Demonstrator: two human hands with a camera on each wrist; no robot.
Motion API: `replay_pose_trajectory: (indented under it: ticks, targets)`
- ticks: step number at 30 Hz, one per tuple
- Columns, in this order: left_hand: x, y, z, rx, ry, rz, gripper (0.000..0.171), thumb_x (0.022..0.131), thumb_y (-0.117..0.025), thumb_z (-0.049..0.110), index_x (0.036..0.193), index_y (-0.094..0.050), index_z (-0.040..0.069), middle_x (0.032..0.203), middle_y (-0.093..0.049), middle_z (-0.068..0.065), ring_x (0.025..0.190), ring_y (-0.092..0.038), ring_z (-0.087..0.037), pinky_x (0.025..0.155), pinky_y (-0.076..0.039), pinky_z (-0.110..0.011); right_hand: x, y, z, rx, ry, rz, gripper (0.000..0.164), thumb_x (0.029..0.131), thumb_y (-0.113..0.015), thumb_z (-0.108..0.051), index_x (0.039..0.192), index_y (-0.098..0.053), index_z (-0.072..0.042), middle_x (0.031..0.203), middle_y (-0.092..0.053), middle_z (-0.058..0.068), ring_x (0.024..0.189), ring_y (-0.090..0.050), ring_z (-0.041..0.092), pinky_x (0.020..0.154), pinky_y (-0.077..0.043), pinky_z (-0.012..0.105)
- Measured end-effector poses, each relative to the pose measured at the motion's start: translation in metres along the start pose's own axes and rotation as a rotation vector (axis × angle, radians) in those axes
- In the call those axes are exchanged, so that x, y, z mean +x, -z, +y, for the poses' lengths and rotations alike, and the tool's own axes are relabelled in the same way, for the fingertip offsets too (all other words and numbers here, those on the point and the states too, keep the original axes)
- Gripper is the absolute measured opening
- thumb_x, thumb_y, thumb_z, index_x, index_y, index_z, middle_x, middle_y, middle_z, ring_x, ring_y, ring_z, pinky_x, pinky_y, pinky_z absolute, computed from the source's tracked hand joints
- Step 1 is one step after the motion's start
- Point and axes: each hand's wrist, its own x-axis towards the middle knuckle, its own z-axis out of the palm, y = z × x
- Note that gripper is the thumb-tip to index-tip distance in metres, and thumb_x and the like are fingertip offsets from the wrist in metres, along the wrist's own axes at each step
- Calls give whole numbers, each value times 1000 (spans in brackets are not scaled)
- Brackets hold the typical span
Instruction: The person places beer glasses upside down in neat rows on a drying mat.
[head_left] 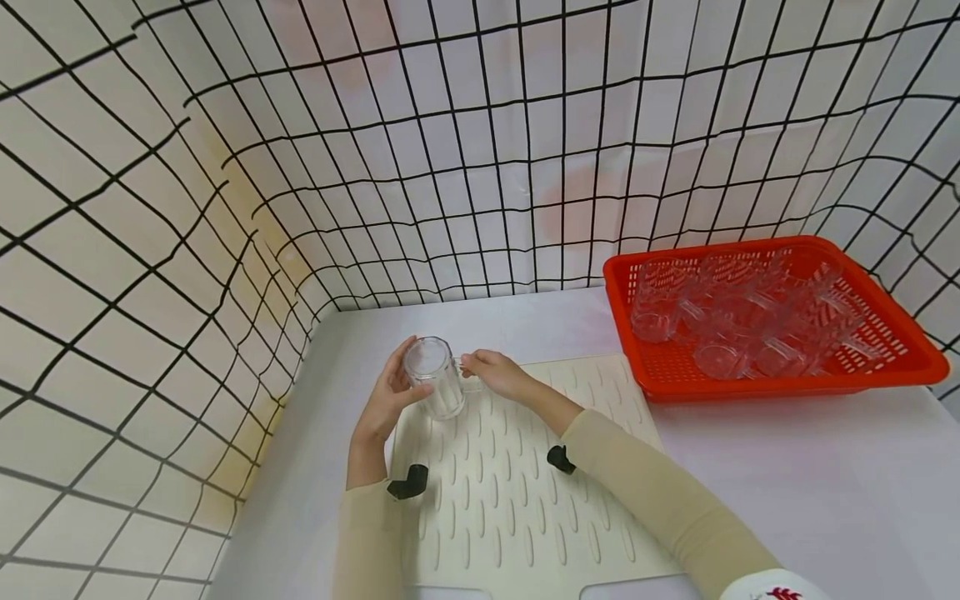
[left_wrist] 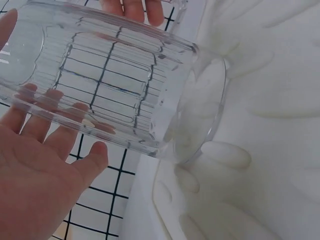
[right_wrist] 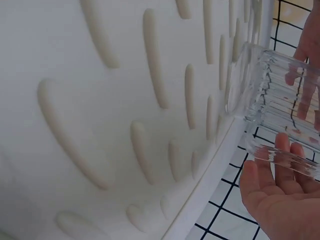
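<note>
A clear glass mug [head_left: 446, 390] stands base up over the far left part of a cream ridged drying mat [head_left: 525, 500]. My left hand [head_left: 386, 400] holds its side, thumb on the near face and fingers round the far side. From the right, my right hand [head_left: 495, 372] grips the mug's handle. In the left wrist view the mug [left_wrist: 100, 75] has its rim end at the mat, though whether it fully touches is hard to tell. The right wrist view shows the mug [right_wrist: 272, 95] between both hands, its handle largely hidden.
A red plastic basket [head_left: 626, 333] on the right holds several clear glass mugs [head_left: 750, 317]. Black wire grid panels [head_left: 525, 167] rise behind and at the left of the white table [head_left: 750, 467]. The mat's right far corner lies close to the basket.
</note>
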Motion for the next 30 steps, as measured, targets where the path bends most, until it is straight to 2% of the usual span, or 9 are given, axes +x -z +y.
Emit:
replay_pose_trajectory:
  ticks: [3,6,12,20,25,30]
  targets:
    - [-1,0,-1,21,5,24,89,83,-65,-13,156,-19,10,156,-27,-15,140,-27,-33,113,-28,-40,-2,0,-1,3,-15,-10,48,106,-37,-36,122,-60,3,117,-65,17,121,-53,34,106,-37,50]
    - [-1,0,-2,37,-5,39,93,82,-66,-12,157,-15,11,158,-22,-13,144,-22,-32,117,-12,-52,-5,0,-2,19,-31,4,50,105,-37,-38,127,-58,2,122,-63,17,123,-51,34,107,-36,50]
    - [-5,0,-2,85,-1,83,98,81,-70,-10,157,-11,11,161,-16,-12,147,-14,-27,118,-4,-48,-11,5,-3,37,-51,62,53,104,-40,-40,138,-52,0,137,-55,17,134,-42,35,111,-30,50]
    - [-19,0,3,184,3,119,99,80,-74,-4,156,-11,7,161,-17,-13,148,-11,-30,117,-1,-52,-25,12,-5,55,-9,105,55,103,-42,-41,144,-46,-3,147,-45,15,138,-36,34,113,-27,50]
    - [-29,-1,6,225,-19,104,97,82,-73,-4,156,-12,8,160,-17,-15,148,-12,-31,117,-1,-53,-35,18,-4,85,27,136,53,103,-45,-37,143,-46,-2,147,-45,15,137,-38,34,112,-29,50]
    - [-41,-2,8,260,6,108,97,82,-74,-2,156,-12,6,160,-17,-15,147,-12,-32,117,-2,-54,-43,20,-1,110,58,147,52,103,-47,-35,142,-47,0,144,-48,16,134,-41,35,110,-32,50]
